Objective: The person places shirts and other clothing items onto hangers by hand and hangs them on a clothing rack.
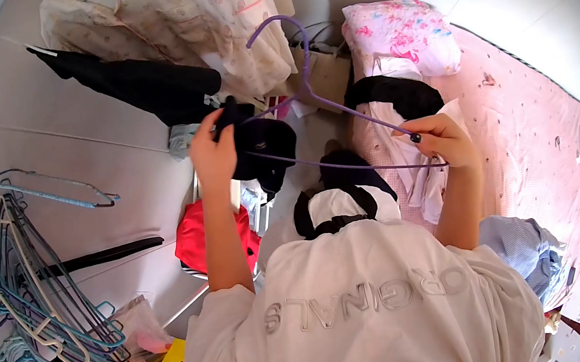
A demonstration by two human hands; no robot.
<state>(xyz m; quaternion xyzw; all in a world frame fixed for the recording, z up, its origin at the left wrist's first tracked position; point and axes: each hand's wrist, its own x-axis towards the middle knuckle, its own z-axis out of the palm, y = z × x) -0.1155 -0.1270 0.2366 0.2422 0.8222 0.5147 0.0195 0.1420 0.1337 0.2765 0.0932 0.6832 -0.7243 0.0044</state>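
Observation:
A purple clothes hanger (307, 91) is held up in front of my chest, its hook pointing up and to the left. My right hand (445, 142) is closed on the hanger's right end, thumb and fingers pinched around it. At the other end, my left hand (213, 154) is closed on a black garment (264, 143), which hangs bunched over the hanger's left arm and hides that tip. The garment's kind is unclear because it is crumpled.
Several hangers (56, 297) hang from a rail at left, beside a black garment (135, 80) and a patterned cream cloth (177, 8). Below my left arm is a red cloth (215, 236). A pink bed (518, 120) at right holds a floral pillow (400, 36) and clothes (524, 249).

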